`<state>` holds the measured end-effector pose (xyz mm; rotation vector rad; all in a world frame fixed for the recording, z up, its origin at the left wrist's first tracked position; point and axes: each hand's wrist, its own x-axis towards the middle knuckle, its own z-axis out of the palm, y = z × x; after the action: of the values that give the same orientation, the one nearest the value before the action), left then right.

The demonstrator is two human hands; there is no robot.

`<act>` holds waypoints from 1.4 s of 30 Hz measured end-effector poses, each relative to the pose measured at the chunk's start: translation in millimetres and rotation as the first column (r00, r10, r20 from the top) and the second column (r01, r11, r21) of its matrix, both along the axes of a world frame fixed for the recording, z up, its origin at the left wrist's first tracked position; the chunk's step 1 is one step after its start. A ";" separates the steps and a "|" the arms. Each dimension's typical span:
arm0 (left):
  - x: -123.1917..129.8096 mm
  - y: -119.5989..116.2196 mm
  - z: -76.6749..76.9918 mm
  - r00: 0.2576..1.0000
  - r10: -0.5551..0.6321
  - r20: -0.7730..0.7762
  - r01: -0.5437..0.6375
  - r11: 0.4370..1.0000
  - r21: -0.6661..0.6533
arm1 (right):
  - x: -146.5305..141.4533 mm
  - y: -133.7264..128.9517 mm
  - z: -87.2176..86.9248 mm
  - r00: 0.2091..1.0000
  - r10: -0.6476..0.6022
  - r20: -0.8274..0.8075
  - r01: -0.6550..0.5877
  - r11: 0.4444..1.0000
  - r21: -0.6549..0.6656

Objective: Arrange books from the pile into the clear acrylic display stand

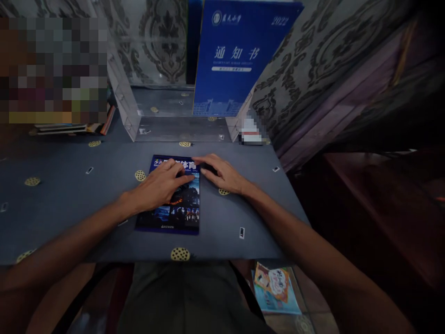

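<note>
A dark blue book (189, 197) with white title characters and several photos on its cover lies closed on the table. My left hand (163, 181) rests across the upper left part of the cover, fingers reaching toward the title and thumb pointing right. It covers some of the title and pictures. At the book's upper right corner is my right hand (222, 174), with its index finger and thumb apart and their tips at the book's right edge. Its other fingers are partly hidden beneath.
The table's grey cloth (86, 195) has a pineapple print. Behind the book stands a clear acrylic rack (181, 127) holding a tall blue booklet (229, 88). Stacked books (62, 129) sit at the back left. Below the front edge lie colourful booklets (278, 292). A patterned curtain (163, 41) hangs behind.
</note>
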<state>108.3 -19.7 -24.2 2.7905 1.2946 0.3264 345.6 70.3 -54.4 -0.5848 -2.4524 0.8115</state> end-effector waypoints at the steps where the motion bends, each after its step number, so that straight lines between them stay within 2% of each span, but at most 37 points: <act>1: 3.0 -3.2 1.0 0.999 -0.027 -0.023 0.026 0.999 -0.038 | -0.3 -0.6 0.1 1.000 -0.006 0.004 0.006 1.000 0.005; 5: 8.6 -19.5 9.8 0.990 -0.108 -0.087 0.097 0.987 -0.124 | -1.6 -2.5 1.3 0.999 -0.025 0.023 0.024 0.999 0.025; 10: 13.6 -51.2 24.0 0.972 -0.221 -0.081 0.199 0.955 -0.219 | -3.1 -3.3 1.3 1.000 -0.023 0.010 0.023 0.998 0.063; 15: 13.8 -76.1 26.7 0.965 -0.244 -0.096 0.215 0.946 -0.242 | -5.3 -3.6 -0.6 1.000 -0.007 -0.015 0.009 0.993 0.120; 18: 11.0 -80.3 20.7 0.969 -0.230 -0.096 0.203 0.953 -0.226 | -6.5 -4.1 -2.3 1.000 -0.012 -0.023 0.015 0.990 0.137; 21: 11.2 -79.4 15.7 0.973 -0.209 -0.097 0.188 0.963 -0.192 | -8.8 -7.8 -1.6 0.997 -0.071 -0.004 0.070 0.985 0.156; 25: 18.5 -75.2 18.2 0.971 -0.210 -0.116 0.187 0.965 -0.182 | -15.2 -18.3 4.9 0.974 -0.213 0.075 0.191 0.955 0.228; 28: 26.5 -71.9 21.1 0.967 -0.212 -0.138 0.187 0.967 -0.176 | -22.5 -25.0 9.0 0.967 -0.238 0.091 0.213 0.951 0.223; 32: 42.0 -63.8 15.2 0.968 -0.139 -0.211 0.115 0.986 -0.122 | -38.0 -21.4 7.2 0.989 -0.139 0.054 0.130 0.981 0.146; 36: 61.6 -45.0 3.3 0.962 0.046 -0.269 -0.066 0.996 -0.064 | -64.7 3.9 8.3 0.993 0.089 0.072 -0.094 0.994 0.059; 38: 66.8 -32.2 -0.8 0.970 0.116 -0.211 -0.130 0.990 -0.051 | -80.9 22.4 14.2 0.972 0.211 0.100 -0.212 0.977 -0.005; 40: 64.8 -18.4 -2.5 0.984 0.148 -0.102 -0.156 0.985 -0.076 | -95.7 39.7 22.5 0.953 0.260 0.154 -0.251 0.965 -0.079; 42: 54.4 -5.2 -2.3 0.990 0.132 0.054 -0.123 0.981 -0.149 | -105.7 51.4 29.9 0.943 0.278 0.182 -0.262 0.959 -0.108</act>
<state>162.7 -24.9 -26.5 2.5637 1.4248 0.3101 239.9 121.7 -24.5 -0.3753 -2.7316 1.0091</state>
